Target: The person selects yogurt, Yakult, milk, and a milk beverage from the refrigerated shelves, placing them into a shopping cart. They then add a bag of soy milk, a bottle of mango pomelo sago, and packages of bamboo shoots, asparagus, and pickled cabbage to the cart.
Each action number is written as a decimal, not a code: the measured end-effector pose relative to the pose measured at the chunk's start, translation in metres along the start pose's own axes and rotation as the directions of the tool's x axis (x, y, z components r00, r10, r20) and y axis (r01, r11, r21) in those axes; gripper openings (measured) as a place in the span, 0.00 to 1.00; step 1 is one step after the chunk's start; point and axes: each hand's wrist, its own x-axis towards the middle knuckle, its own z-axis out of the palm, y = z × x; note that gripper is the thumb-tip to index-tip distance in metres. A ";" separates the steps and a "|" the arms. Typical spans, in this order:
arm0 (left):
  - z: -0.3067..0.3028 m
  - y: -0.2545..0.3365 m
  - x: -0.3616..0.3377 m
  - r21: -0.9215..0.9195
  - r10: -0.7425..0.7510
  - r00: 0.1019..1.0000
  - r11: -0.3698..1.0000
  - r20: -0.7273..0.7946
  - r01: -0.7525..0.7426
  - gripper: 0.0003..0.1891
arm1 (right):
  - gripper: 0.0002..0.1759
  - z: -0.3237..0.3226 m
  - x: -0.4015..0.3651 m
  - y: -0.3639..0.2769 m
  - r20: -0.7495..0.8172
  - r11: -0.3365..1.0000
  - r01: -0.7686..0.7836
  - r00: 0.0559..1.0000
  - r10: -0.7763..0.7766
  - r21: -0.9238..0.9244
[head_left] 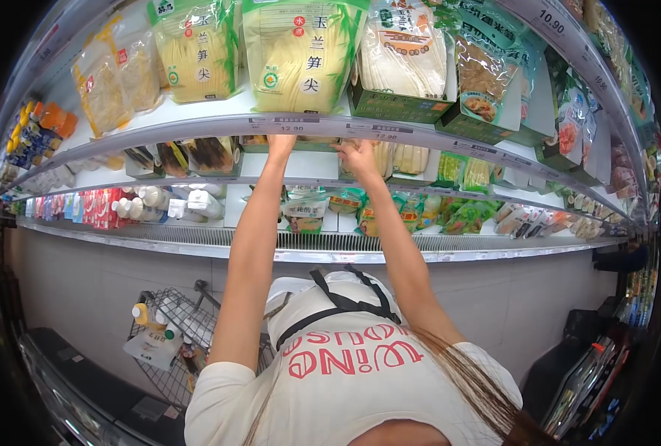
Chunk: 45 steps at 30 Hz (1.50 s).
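Both arms reach forward to the second shelf of a store display. My left hand point(281, 141) goes in under the front edge of the top shelf point(219, 132); its fingers are hidden there. Near a green display box point(316, 144) on the second shelf is my right hand point(356, 154), its fingers bent and partly hidden, so I cannot make out what they hold. Just right of it stand packs of pale food point(410, 158) in a box. Above both hands, large green-and-clear packs of yellow shoots point(301, 59) rest on the top shelf.
Lower down, a shelf holds white bottles point(152, 197) on the left and green bags point(304, 212) in the middle. A wire cart point(185, 316) with a yellow-capped bottle point(144, 316) and other goods stands at the lower left. Dark cases point(583, 372) stand at the lower right.
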 end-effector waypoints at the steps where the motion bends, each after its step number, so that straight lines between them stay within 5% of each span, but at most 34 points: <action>1: -0.008 0.011 -0.005 -0.159 0.007 0.999 0.987 -0.042 -0.014 0.15 | 0.21 -0.001 -0.001 0.002 -0.041 1.000 0.019 0.999 -0.018 0.016; 5: -0.018 0.043 -0.033 -0.532 -0.264 0.964 0.821 -0.031 0.208 0.08 | 0.25 -0.007 -0.014 0.009 -0.081 0.997 0.064 0.994 -0.068 -0.048; 8: -0.021 0.030 -0.046 -0.540 -0.359 0.918 0.745 0.170 0.391 0.06 | 0.26 -0.011 -0.012 0.018 -0.033 0.968 0.154 0.986 -0.164 -0.196; 10: -0.034 0.053 -0.046 -0.382 -0.407 0.890 0.804 0.206 0.455 0.06 | 0.24 0.003 -0.025 -0.016 -0.045 0.940 0.263 0.959 -0.279 -0.219; 14: -0.063 0.113 -0.054 -0.608 -0.239 0.971 0.769 0.012 0.197 0.06 | 0.20 0.007 -0.025 -0.019 0.087 0.905 0.376 0.927 -0.365 -0.198; 17: -0.097 0.114 -0.063 -0.524 -0.288 0.950 0.794 0.119 0.306 0.04 | 0.18 0.011 -0.048 -0.018 0.183 0.939 0.189 0.973 -0.139 -0.288; 19: -0.126 0.112 -0.074 -0.500 -0.323 0.929 0.784 0.178 0.368 0.04 | 0.20 0.029 -0.076 -0.022 0.236 0.978 0.116 0.969 -0.072 -0.175; 22: -0.166 0.121 -0.110 -0.612 -0.552 0.820 0.600 0.150 0.515 0.07 | 0.26 0.062 -0.128 -0.043 0.325 0.996 0.002 0.945 0.029 -0.093; 24: -0.198 0.134 -0.146 -0.680 -0.655 0.716 0.413 0.240 0.606 0.16 | 0.27 0.086 -0.152 -0.035 0.352 0.978 -0.183 0.926 0.139 0.096; 26: -0.231 0.158 -0.184 -0.675 -0.698 0.629 0.283 0.343 0.681 0.21 | 0.28 0.108 -0.170 -0.038 0.416 0.978 -0.196 0.897 0.149 0.074; 33: -0.276 0.192 -0.301 -0.914 -0.786 0.607 0.152 0.119 0.376 0.24 | 0.34 0.174 -0.210 -0.061 0.686 0.954 -0.291 0.679 0.261 -0.075; 45: -0.353 0.193 -0.358 -0.966 -0.815 0.561 0.241 -0.147 0.097 0.24 | 0.34 0.282 -0.259 -0.074 0.808 0.942 -0.271 0.499 0.312 -0.197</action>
